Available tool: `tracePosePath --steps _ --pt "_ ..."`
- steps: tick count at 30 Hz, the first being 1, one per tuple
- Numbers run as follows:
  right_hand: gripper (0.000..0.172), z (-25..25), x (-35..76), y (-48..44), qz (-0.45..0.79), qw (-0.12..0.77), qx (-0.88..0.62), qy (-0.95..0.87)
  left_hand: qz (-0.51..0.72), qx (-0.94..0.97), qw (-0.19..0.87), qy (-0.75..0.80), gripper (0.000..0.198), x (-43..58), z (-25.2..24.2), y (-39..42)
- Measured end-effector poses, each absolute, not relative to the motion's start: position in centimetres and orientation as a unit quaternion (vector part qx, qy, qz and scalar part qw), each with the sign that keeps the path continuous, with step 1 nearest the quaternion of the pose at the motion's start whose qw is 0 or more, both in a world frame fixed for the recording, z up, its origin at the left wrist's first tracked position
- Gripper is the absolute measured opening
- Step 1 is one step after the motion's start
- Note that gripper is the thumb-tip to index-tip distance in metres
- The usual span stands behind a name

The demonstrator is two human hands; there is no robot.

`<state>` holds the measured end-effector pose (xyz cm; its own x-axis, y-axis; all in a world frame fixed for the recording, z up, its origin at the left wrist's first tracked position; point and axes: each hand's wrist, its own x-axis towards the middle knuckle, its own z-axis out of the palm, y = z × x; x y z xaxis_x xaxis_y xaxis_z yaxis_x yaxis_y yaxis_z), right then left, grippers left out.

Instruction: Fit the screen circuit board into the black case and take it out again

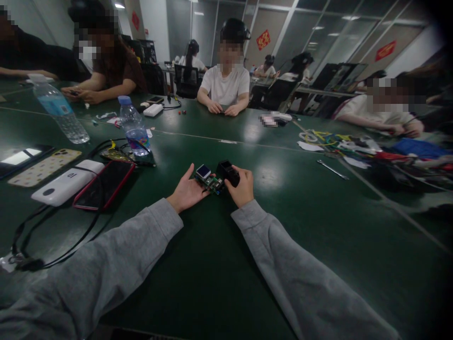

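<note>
My left hand [187, 192] lies palm up with its thumb raised and holds a small green circuit board [213, 183] across its fingers. A little square screen [203, 171] in a pale frame sits at the board's left end, and metal connectors show at its right end. In my right hand [242, 187], pinched between thumb and fingers, is a small black plastic case [227, 171] with a rectangular opening. The case is tilted just right of the board, close to it; whether the two touch I cannot tell. Both hands are over the dark green table [198, 264].
Left of my hands lie a red-edged phone [106, 185], a white power bank [67, 183], a patterned phone case [45, 167] and black cords. Two water bottles [133, 130] stand behind them. To the right are a wrench [331, 170] and a cable pile [375, 153]. Other people sit around the table.
</note>
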<state>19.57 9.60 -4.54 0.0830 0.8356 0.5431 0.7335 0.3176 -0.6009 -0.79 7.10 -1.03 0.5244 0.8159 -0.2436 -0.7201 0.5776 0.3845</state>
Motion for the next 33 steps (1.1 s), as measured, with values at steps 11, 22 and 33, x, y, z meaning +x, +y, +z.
tracePosePath --steps 11,22,33 --pt "0.046 -4.32 19.44 9.3 0.031 0.443 -0.579 -0.684 0.447 0.123 0.863 0.2 0.068 -0.77 -1.24 7.13" --pt "0.045 -4.66 19.5 9.49 0.056 0.444 -0.563 -0.694 0.459 0.126 0.855 0.205 0.057 -0.61 -1.46 7.24" --pt "0.048 -4.68 19.57 9.48 0.061 0.435 -0.565 -0.698 0.467 0.142 0.841 0.235 0.039 -0.44 -1.08 7.04"
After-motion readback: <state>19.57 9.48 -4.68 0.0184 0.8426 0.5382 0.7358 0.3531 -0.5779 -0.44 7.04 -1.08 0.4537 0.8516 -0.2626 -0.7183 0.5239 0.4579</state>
